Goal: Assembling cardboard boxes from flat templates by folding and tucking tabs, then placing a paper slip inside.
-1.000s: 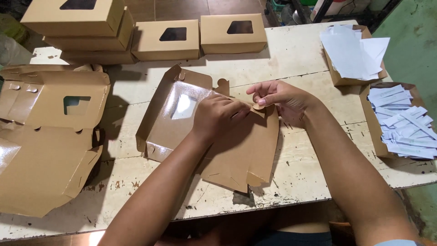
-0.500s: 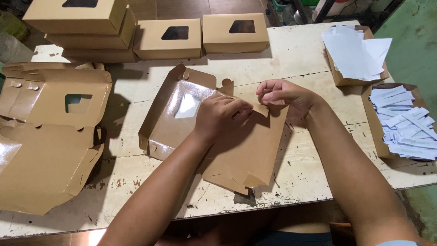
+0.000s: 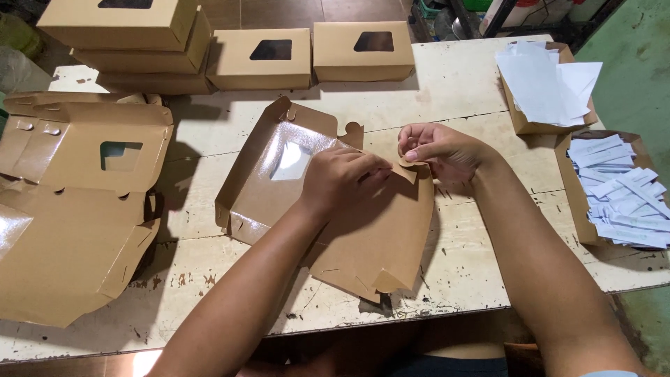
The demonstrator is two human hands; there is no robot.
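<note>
A flat brown cardboard box blank [image 3: 377, 237] with a clear plastic window lies half folded on the worn white table [image 3: 460, 84]. My left hand [image 3: 342, 178] presses down on the fold near the window, fingers curled on the card. My right hand [image 3: 440, 150] pinches a small rounded corner tab of the same blank between thumb and fingers. The two hands nearly touch at that corner.
A stack of unfolded window blanks [image 3: 77, 209] lies at the left. Several finished window boxes [image 3: 258, 59] stand along the far edge. Open boxes at the right hold white sheets [image 3: 544, 84] and white paper strips [image 3: 618, 195]. The table's near edge is close to my arms.
Both hands have stayed at the blank's upper corner, working the tab. The blank has shifted slightly and its right panel lies flatter on the table.
</note>
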